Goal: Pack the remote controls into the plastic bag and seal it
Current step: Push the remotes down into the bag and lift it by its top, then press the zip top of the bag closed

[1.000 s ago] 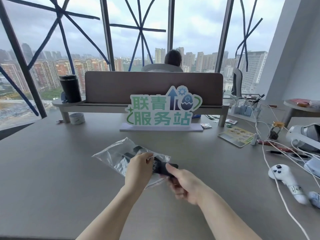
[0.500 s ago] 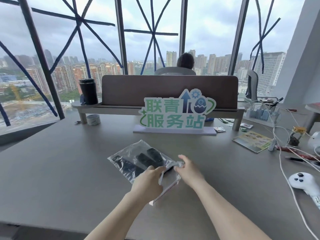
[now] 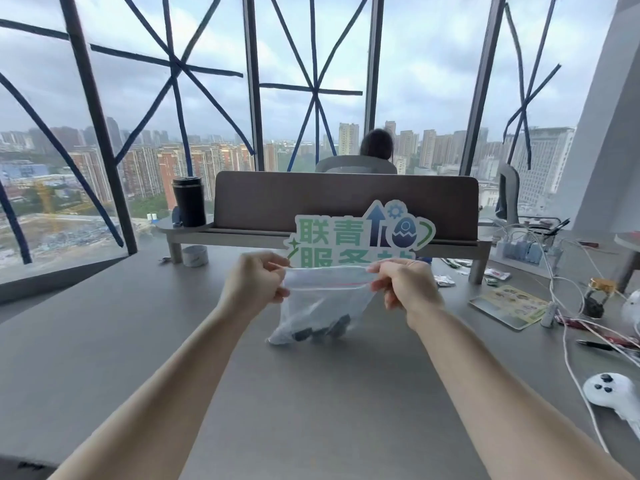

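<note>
Above worktop, you are now holding plastic bag upright by its top corners; half second ago it was lying flat. Left hand pinching left end of zip strip, right hand pinching right end. Remote controls sitting bunched at bag bottom, which is touching worktop. Packing looking done; mouth seeming unsealed, so pressing zip shut is probably next.

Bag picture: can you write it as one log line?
clear plastic zip bag: lifted | black remotes: inside | left hand, right hand: pinching top corners
</note>
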Motion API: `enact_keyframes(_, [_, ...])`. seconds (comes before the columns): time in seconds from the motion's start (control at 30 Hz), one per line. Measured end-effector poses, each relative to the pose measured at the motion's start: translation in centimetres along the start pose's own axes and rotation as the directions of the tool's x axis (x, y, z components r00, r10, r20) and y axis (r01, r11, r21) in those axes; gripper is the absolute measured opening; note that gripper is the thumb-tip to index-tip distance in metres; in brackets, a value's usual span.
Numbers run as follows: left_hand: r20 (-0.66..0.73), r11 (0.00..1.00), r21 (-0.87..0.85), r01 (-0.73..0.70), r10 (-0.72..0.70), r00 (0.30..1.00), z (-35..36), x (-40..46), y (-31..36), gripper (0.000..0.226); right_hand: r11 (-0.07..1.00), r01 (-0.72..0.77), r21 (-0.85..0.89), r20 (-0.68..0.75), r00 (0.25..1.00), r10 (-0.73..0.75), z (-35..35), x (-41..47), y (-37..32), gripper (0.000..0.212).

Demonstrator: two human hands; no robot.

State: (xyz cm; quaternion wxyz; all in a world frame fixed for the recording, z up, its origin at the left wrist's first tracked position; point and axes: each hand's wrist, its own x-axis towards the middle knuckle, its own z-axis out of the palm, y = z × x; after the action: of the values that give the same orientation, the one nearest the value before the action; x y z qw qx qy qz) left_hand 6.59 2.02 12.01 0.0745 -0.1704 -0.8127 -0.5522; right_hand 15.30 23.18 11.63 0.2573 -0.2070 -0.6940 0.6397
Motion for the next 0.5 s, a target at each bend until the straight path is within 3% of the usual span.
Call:
enact_keyframes(0.07, [-0.031, 0.985, -0.164, -0.054, 0.049, 0.998, -1.4, 1.1, 3.2, 0.012, 0.986, 0.046, 0.163, 0.0, 0.999, -0.047, -0.5, -0.4, -3.5, 0.025])
enact_keyframes(0.17, [0.007, 0.945, -0.321, -0.067, 0.073, 0.997, -2.8, 2.0, 6.0, 0.011, 0.958, 0.137, 0.251, 0.019, 0.989, -0.147, -1.4, -1.5, -6.9, 0.017])
enact_keyframes(0.37, [0.194, 0.94, -0.338, -0.042, 0.113, 0.974, -2.0, 0.6, 4.7, 0.019, 0.983, 0.154, 0.098, 0.032, 0.987, -0.158, -3.6, -2.9, -7.7, 0.013])
enact_keyframes(0.5, [0.118, 0.968, -0.223, -0.114, 0.143, 0.983, 0.0, -1.0, 2.5, 0.014, 0.983, 0.172, -0.07, -0.013, 0.985, -0.174, -4.7, -3.7, -7.0, 0.014])
